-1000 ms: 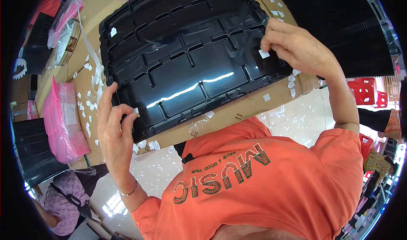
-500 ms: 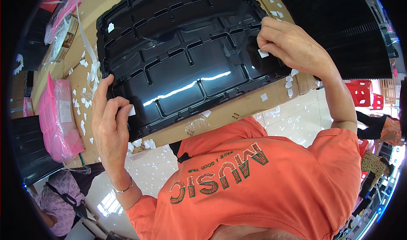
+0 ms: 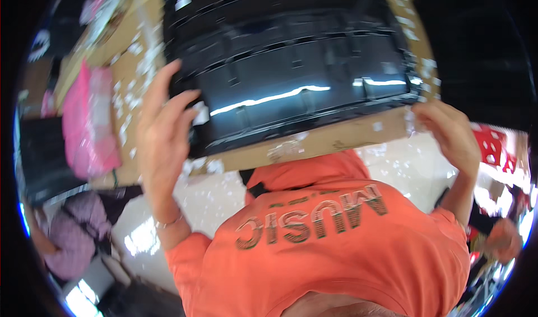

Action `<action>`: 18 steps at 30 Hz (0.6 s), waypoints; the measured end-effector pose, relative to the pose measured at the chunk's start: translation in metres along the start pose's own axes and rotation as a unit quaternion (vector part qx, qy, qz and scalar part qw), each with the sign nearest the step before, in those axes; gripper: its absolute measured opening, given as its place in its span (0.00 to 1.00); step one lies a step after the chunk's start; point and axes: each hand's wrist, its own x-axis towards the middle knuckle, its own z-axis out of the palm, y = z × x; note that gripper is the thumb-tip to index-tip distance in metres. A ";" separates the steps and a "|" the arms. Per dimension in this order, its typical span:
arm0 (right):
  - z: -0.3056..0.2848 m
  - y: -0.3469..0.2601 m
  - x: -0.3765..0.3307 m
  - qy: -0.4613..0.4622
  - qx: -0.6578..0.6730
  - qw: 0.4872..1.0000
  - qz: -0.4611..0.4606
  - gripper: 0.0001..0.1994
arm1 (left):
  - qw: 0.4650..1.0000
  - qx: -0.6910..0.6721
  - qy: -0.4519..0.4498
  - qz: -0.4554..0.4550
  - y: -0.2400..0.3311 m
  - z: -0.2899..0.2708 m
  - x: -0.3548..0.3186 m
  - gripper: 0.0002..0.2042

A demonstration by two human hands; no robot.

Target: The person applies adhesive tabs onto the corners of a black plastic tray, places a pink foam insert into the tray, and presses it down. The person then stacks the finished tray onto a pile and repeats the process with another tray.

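A glossy black moulded plastic tray (image 3: pixel 263 101) with raised ribs lies on brown cardboard. My left hand (image 3: pixel 162 132) is at its near left corner, fingers spread, with a small white paper piece (image 3: pixel 200 113) on the tray beside the thumb and fingertip. My right hand (image 3: pixel 451 138) is past the tray's near right corner, fingers bent down at the cardboard edge (image 3: pixel 386 129). Motion blur hides whether those fingers hold anything. Another white piece (image 3: pixel 182 2) shows at the tray's far left, and a faint one (image 3: pixel 389 68) near its right side.
Left of the tray is a pink pack in clear plastic (image 3: pixel 92 126). Black ribbed sheets (image 3: pixel 476 54) stand at the right. White scraps (image 3: pixel 131 98) litter the cardboard and floor. A person in a patterned top (image 3: pixel 75 233) is at lower left; red stools (image 3: pixel 490 146) are at right.
My right hand has left the white piece on the tray and moved toward me, to the near right corner. My left fingers have spread from their pinch. The whole view has shifted and blurred.
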 end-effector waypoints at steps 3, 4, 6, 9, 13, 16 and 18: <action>0.000 -0.002 -0.002 0.028 0.086 0.996 0.008 0.12 | 1.000 -0.024 0.005 -0.009 -0.001 0.005 -0.005 0.07; -0.001 -0.004 0.000 0.035 0.096 0.995 0.015 0.11 | 0.999 -0.034 -0.001 -0.023 0.001 0.005 -0.008 0.06; -0.013 -0.008 0.003 0.026 0.089 0.996 0.014 0.08 | 0.999 -0.031 0.000 -0.027 0.003 0.006 -0.005 0.06; -0.019 -0.004 0.008 0.048 0.061 0.997 -0.025 0.07 | 0.999 -0.037 0.016 -0.033 0.002 0.009 -0.007 0.06; -0.019 -0.004 0.016 0.069 0.045 0.995 -0.051 0.05 | 1.000 0.000 0.019 -0.011 -0.001 0.010 -0.003 0.07; -0.013 -0.006 0.022 0.068 0.056 0.992 -0.086 0.05 | 1.000 0.019 0.018 -0.005 -0.001 0.007 -0.003 0.07; -0.011 -0.007 0.025 0.064 0.067 0.990 -0.102 0.05 | 0.988 0.137 0.040 0.059 0.005 0.001 -0.008 0.04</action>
